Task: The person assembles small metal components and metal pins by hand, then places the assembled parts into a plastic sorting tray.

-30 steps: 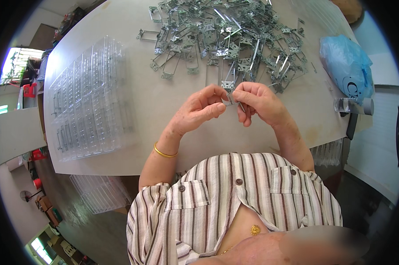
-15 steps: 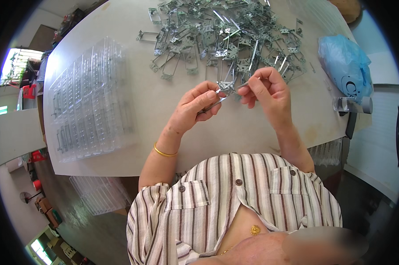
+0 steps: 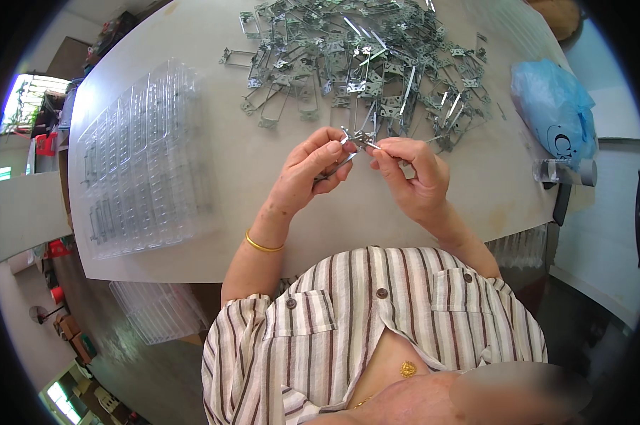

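with the left hand (image 3: 309, 166), gripping a metal bracket (image 3: 361, 137) between thumb and curled fingers; with the right hand (image 3: 418, 176), pinching a thin metal part (image 3: 371, 146) at its end, cannot tell whether joined to it. held over the pale table (image 3: 341, 227), at the near edge of a heap of similar brackets (image 3: 362, 64). flanked, well apart, by clear plastic trays (image 3: 146, 159) on the left and a blue plastic bag (image 3: 552, 106) on the right.

hands (image 3: 307, 168) pinch metal parts (image 3: 361, 139); a bracket heap (image 3: 366, 67) lies beyond.
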`<state>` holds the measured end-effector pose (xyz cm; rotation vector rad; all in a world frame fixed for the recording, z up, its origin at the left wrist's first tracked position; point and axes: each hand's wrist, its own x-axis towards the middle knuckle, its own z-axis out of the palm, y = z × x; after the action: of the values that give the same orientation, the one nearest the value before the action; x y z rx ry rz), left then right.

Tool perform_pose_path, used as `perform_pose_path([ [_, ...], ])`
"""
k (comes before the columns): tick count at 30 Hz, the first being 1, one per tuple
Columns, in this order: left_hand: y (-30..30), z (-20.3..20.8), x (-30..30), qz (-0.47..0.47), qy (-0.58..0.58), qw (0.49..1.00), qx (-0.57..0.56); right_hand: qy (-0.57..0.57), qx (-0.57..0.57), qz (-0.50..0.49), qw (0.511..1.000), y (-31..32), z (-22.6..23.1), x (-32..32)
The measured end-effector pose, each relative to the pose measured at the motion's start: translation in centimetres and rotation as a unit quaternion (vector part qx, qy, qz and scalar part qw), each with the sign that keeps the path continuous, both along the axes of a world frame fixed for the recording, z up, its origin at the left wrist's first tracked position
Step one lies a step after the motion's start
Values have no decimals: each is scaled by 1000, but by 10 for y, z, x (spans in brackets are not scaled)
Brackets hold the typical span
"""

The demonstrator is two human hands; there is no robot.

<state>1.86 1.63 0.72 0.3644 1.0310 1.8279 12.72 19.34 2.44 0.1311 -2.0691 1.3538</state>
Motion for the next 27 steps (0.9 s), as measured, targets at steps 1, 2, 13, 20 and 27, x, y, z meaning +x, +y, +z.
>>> perform_pose_path([
  [1,-1,-1,-1,-9,-4,1000,5,2,18,-4,1000,0,0,0],
  [2,1,-1,0,-10,-4,1000,5,2,18,-4,1000,0,-1,0],
  [13,4,0,5,20,95,995,-23,-213,-11,-18,977,-4,4,7],
  [20,6,0,8,38,153,987,-45,-255,-110,3,961,-6,15,7],
  [27,3,-3,5,49,143,988,-43,-282,-96,19,954,-3,14,10],
])
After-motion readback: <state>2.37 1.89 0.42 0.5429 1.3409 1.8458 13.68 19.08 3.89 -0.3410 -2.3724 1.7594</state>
